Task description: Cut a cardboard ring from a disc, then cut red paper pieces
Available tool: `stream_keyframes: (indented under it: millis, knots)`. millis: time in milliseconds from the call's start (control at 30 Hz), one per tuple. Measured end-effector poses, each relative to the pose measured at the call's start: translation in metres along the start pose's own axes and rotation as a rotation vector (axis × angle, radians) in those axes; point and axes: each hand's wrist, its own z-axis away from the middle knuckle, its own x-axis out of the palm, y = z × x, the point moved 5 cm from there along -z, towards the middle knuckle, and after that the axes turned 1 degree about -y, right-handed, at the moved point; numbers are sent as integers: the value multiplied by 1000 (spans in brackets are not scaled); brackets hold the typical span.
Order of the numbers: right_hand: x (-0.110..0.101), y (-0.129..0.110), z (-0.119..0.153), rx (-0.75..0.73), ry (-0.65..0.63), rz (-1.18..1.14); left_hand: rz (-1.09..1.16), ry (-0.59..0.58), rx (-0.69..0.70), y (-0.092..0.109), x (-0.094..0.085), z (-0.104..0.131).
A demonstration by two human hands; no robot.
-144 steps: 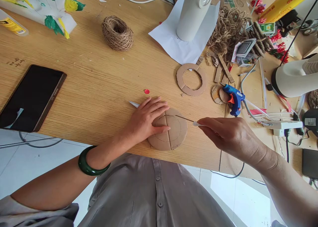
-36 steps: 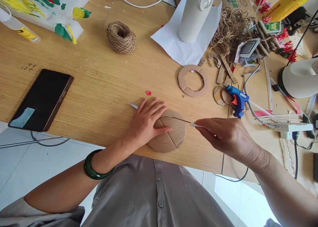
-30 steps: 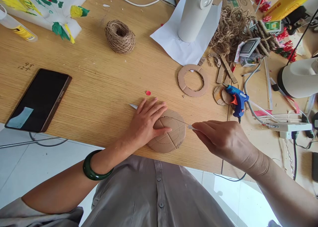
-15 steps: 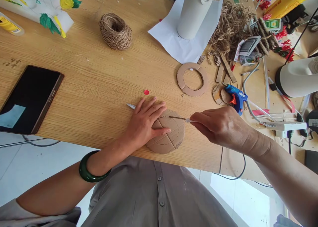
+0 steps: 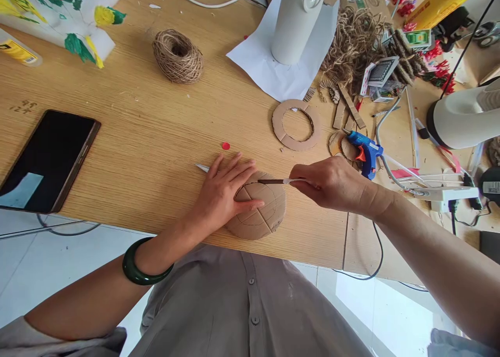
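Left hand (image 5: 223,194), fingers spread, pins cardboard disc (image 5: 269,203) to surface (image 5: 136,123). Right hand (image 5: 332,186) grips thin knife (image 5: 273,181), tip at disc's circle line, between left thumb and forefinger. Best: short strokes along line, fingers clear. Beyond hands: cardboard ring (image 5: 277,124).

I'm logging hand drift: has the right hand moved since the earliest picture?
Yes. Judged against the cardboard ring, the right hand has moved up and left in the view, closer to the ring.
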Motion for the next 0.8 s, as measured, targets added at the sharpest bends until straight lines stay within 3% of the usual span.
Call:
stream_keyframes:
  millis: [267,500,800]
  knots:
    - [-1,-24,13,-52,37,152,-2,-9,-10,0,-1,0]
    - [-22,-13,27,-6,93,88,-21,7,14,1,-1,0]
    - [-11,-15,14,-60,64,93,6,13,2,1,-1,0]
